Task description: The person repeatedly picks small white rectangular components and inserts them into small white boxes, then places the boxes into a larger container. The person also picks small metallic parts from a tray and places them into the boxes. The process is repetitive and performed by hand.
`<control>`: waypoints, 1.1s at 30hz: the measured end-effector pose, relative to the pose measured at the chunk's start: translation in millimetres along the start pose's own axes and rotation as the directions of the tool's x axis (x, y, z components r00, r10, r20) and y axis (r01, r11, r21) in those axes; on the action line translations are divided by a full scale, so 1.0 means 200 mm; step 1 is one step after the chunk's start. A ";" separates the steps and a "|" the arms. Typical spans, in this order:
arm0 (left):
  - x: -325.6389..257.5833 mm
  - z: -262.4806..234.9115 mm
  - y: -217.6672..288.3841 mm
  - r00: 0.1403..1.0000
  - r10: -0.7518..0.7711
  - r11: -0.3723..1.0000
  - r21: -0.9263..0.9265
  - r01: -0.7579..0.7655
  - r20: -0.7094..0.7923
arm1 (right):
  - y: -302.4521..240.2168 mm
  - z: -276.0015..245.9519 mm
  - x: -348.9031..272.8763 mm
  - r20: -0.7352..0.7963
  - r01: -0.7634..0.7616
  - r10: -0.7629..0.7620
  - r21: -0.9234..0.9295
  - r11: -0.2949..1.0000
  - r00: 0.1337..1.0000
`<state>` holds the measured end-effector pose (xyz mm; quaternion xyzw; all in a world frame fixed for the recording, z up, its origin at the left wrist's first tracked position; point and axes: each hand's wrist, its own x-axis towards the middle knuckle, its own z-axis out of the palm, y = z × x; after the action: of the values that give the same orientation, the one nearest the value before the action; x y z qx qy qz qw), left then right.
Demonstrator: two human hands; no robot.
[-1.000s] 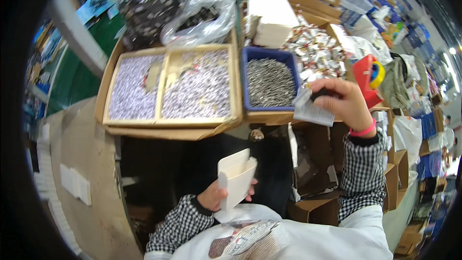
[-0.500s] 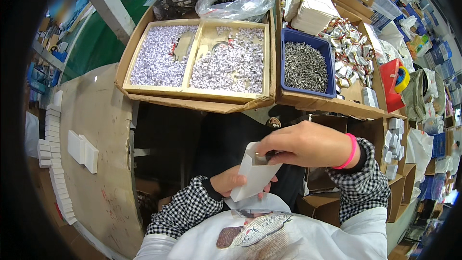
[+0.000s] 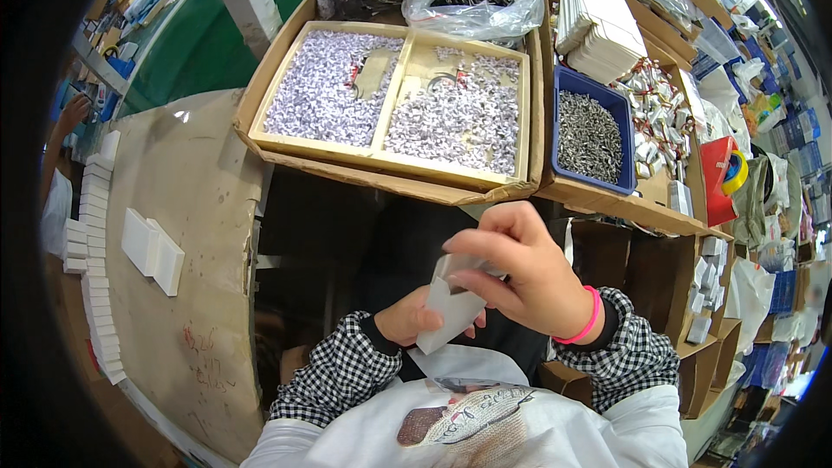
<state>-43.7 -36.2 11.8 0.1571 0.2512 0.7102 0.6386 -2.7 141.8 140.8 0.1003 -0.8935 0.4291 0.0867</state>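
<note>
A small white cardboard box (image 3: 446,316) is held upright and a little tilted in front of my body. My left hand (image 3: 406,319) is closed around its lower part, thumb on the near face. At the box's upper end, my right hand (image 3: 524,273) has its thumb and index finger bent over the top edge and flap, pinching there. The fingers partly hide the box's opening, so I cannot make out what is inside. A pink band (image 3: 591,316) circles my right wrist.
Beyond my hands stands a divided wooden tray (image 3: 347,149) of small white pieces. To its right are a blue bin (image 3: 598,180) of small metal parts and stacked white cards (image 3: 598,22). Two white boxes (image 3: 154,251) lie on the table (image 3: 204,199) at left, beside a row of white boxes (image 3: 97,251).
My right fingers have shifted from inside the box's opening to its top edge and flap. The view has turned slightly, and the left hand keeps its grip.
</note>
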 end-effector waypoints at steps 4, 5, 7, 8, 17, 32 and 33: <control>0.00 -0.01 0.01 0.998 0.052 0.998 -0.024 -0.051 0.022 | 0.00 -0.04 0.02 -0.144 0.066 -0.069 -0.025 0.998 0.987; -0.01 -0.01 0.01 0.998 0.059 0.998 -0.013 -0.059 0.023 | 0.00 -0.05 0.02 -0.177 0.086 -0.092 -0.040 0.995 0.980; -0.02 -0.02 0.01 0.997 0.075 0.997 0.008 -0.075 0.026 | 0.01 -0.06 0.03 -0.044 0.165 -0.173 -0.153 0.974 0.984; -0.02 -0.03 0.00 0.997 0.072 0.997 0.022 -0.073 0.020 | 0.01 -0.07 0.04 0.022 0.189 -0.189 -0.208 0.960 0.982; -0.02 -0.12 0.00 0.983 0.182 0.976 -0.119 -0.183 -0.018 | 0.01 -0.19 0.25 0.333 0.279 -0.174 -0.301 0.912 0.927; -0.09 -0.25 0.08 0.949 0.304 0.935 -0.165 -0.314 -0.083 | 0.90 -0.48 1.48 -0.037 -0.134 0.231 -0.898 0.420 0.972; -0.10 -0.27 0.08 0.946 0.309 0.933 -0.162 -0.322 -0.098 | 0.94 -0.47 1.53 -0.028 -0.146 0.276 -0.897 0.417 0.961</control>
<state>-83.4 -64.6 -21.5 0.1133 0.1816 0.8280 0.5183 -338.4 299.1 131.7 -0.0468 -0.9933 -0.1045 0.0163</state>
